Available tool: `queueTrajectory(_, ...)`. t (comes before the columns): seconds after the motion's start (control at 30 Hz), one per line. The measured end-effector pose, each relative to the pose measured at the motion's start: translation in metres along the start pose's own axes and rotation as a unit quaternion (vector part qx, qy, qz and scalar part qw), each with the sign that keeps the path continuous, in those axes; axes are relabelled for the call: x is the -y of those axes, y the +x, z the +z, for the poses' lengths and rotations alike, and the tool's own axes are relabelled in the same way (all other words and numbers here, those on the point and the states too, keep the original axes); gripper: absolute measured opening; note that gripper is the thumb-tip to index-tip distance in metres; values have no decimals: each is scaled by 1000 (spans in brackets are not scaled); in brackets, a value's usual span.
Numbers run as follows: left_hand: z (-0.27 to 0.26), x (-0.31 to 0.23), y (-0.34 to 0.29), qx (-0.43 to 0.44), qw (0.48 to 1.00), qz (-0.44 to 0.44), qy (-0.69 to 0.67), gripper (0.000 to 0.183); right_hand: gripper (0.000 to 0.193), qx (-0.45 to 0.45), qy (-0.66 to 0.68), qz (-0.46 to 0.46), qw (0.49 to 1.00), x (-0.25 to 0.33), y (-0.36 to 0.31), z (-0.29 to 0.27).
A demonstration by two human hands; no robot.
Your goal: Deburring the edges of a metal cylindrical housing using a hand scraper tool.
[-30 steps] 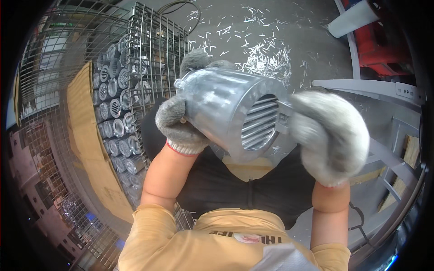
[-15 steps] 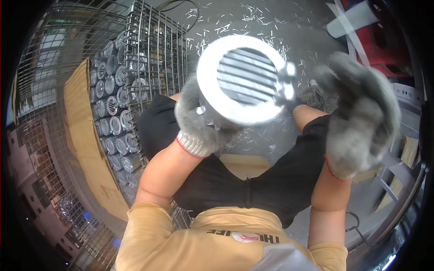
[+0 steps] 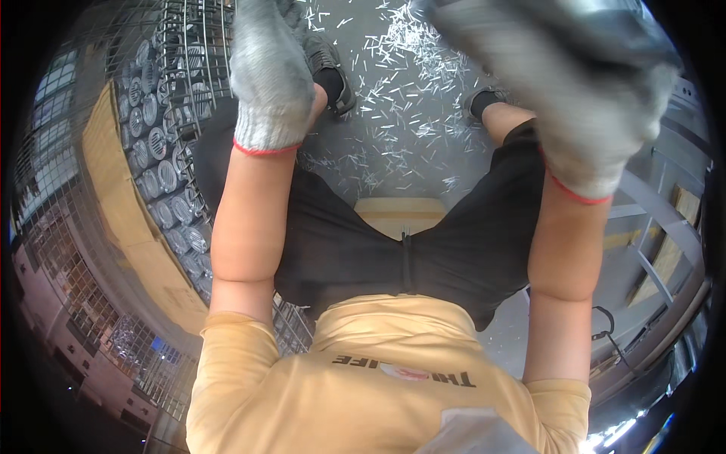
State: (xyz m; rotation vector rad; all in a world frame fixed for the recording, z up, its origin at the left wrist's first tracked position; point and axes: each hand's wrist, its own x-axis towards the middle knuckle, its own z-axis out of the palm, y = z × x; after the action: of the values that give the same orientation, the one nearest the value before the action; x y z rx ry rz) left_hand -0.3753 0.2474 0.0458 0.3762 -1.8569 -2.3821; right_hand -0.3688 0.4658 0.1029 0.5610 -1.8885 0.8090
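Observation:
Both forearms reach forward, and a grey knit work glove covers each hand. At the upper left is my left hand [image 3: 274, 76], its fingers cut off by the top edge, so whatever it may hold is hidden. My right hand [image 3: 575, 91] sits at the upper right, smeared by motion, with a dark patch across the finger area. I cannot make out its grip. The wire basket [image 3: 203, 53] is to the left of my left hand, and round slotted metal parts [image 3: 157, 142] are stacked in several rows in it.
Brown cardboard [image 3: 121, 181] lines the basket's left side. Thin metal slivers [image 3: 416, 45] litter the grey floor between my shoes. A tan block [image 3: 401, 216] shows between my thighs. Metal framing [image 3: 643, 250] and a wooden strip [image 3: 665, 242] stand at the right.
The bright ring-shaped slotted part that my left hand held up is out of view. Both hands have moved forward to the top edge, the left one also leftward.

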Motion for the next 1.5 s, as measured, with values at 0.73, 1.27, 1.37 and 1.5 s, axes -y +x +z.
queueTrajectory(0.73, -42, -25, -35, 146, 900, -169, -373, 92, 50, 53, 399, 493, 771, 23, 8, -40)
queueTrajectory(1.27, -33, -16, -32, 246, 909, -85, -325, 95, 53, 178, -220, 155, 947, 22, -21, -67)
queueTrajectory(1.37, -29, -17, -36, 237, 915, -89, -315, 91, 30, -113, 496, 624, 593, 30, -27, -76)
queueTrajectory(1.5, -33, -17, -35, 257, 911, -98, -309, 90, 50, -27, 564, 608, 558, 32, -46, -82)
